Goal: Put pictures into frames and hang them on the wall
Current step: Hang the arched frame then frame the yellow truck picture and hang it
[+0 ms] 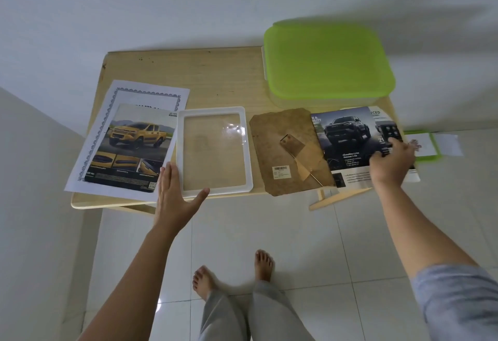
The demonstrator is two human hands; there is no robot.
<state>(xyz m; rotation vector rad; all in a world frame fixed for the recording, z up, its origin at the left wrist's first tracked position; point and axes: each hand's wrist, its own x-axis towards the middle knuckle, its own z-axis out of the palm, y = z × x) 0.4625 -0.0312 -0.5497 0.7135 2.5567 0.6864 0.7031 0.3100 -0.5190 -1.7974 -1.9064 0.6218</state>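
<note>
The left hand [175, 192] lay flat and open at the near corner of the empty frame [249, 152], thumb on its rim. The right hand [390, 157] rested on the dark picture [345, 136], beyond the backing board [291, 149]; blur hid any grip. Loading seemed underway: next, lift that picture and seat it squarely in the frame.
</note>
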